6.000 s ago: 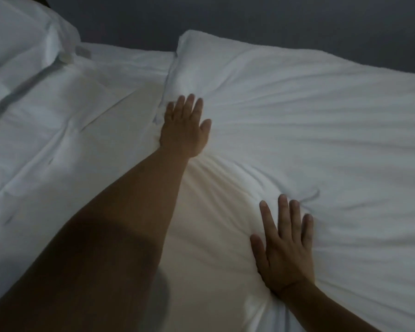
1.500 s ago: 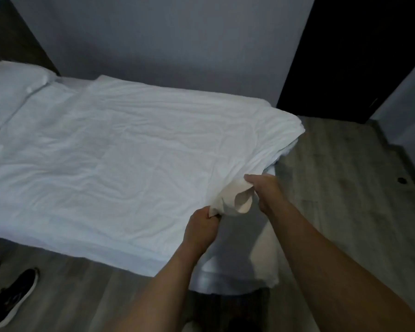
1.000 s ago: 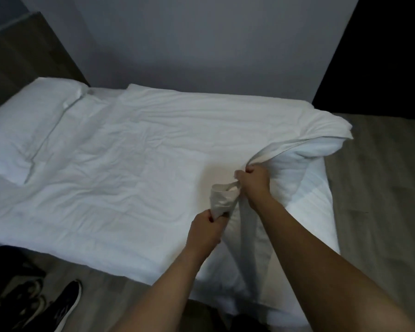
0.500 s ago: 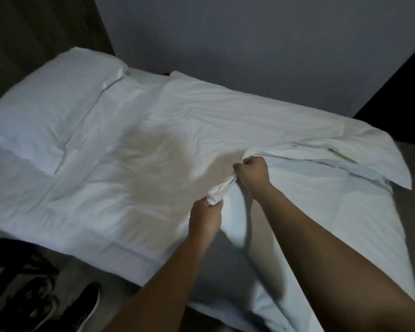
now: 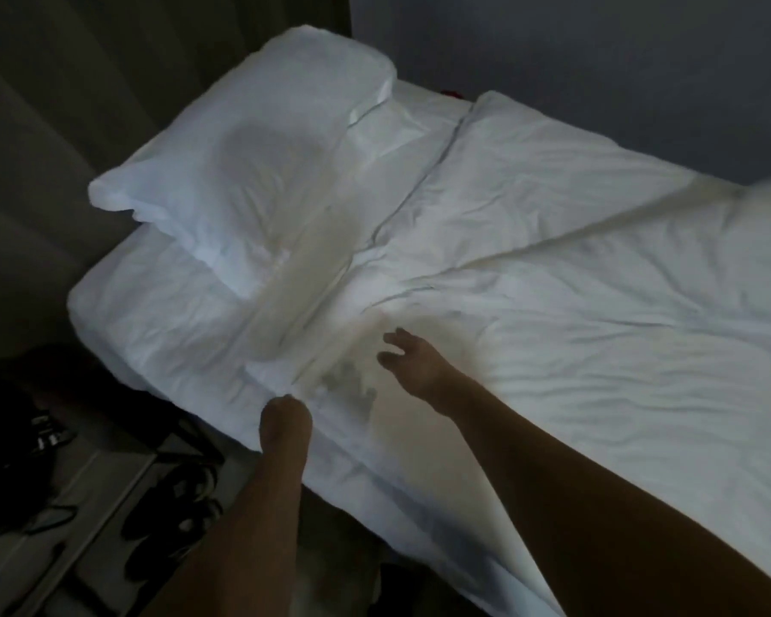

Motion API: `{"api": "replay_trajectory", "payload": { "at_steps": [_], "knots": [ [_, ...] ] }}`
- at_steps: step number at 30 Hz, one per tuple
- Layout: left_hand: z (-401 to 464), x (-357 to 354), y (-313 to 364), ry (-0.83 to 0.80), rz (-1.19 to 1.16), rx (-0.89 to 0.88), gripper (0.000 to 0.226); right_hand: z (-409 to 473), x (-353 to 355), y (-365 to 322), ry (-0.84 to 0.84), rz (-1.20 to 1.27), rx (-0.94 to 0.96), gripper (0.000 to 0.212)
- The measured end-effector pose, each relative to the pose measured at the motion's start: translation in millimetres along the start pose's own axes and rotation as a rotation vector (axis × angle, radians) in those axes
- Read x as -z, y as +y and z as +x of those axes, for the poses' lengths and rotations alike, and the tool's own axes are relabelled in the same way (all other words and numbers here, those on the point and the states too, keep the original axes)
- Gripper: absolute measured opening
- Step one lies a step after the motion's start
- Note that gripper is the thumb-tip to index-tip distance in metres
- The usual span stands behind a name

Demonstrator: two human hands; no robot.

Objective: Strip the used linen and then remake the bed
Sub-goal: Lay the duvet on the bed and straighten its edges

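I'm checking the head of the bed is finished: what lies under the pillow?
The pillow lies on the white sheet, which shows around its near edges. Anything directly beneath it is covered. The duvet lies beside it, apart from it.

Dim room; soft blur; hand shadow on duvet (image 5: 553, 242); edges bowed.

**White linen, grey wall, dark floor corner**

The pillow (image 5: 245, 171) at 11 o'clock is plain white, with no print. The duvet (image 5: 575, 269) spreading from the centre toward 3 o'clock is the same plain white, with faint yellowish shading along its creases. The fitted sheet (image 5: 165, 313) at 9 o'clock is white too. The wall (image 5: 597, 51) at 1 o'clock is flat grey. At 7 o'clock the sandals (image 5: 170, 518) are black on a pale grey floor (image 5: 63, 505).
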State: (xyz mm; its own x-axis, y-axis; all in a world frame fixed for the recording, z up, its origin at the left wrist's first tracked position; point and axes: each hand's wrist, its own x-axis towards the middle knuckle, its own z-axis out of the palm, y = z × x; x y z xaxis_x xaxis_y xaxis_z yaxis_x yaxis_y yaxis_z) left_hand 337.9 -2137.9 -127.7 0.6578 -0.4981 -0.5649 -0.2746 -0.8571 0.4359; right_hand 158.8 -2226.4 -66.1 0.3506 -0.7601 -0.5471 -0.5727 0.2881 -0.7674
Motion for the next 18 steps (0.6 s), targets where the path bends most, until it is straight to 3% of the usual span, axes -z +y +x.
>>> {"api": "replay_trajectory", "payload": {
  "at_steps": [6,10,14,18],
  "knots": [
    [-90,-62,39,-0.261,0.239,-0.376,0.030,-111,90,95,0.197,-0.150,-0.326,0.053],
    [-189,-129,86,-0.389,0.396,-0.669,0.029,-199,156,135,0.371,-0.131,-0.348,0.054],
    [-288,-185,126,-0.426,0.522,-0.933,0.035,-287,209,186,0.540,-0.082,-0.332,0.054],
    [-378,-225,138,-0.358,0.504,-1.038,0.032,-377,245,251,0.615,-0.051,-0.351,0.054]
  ]
}}
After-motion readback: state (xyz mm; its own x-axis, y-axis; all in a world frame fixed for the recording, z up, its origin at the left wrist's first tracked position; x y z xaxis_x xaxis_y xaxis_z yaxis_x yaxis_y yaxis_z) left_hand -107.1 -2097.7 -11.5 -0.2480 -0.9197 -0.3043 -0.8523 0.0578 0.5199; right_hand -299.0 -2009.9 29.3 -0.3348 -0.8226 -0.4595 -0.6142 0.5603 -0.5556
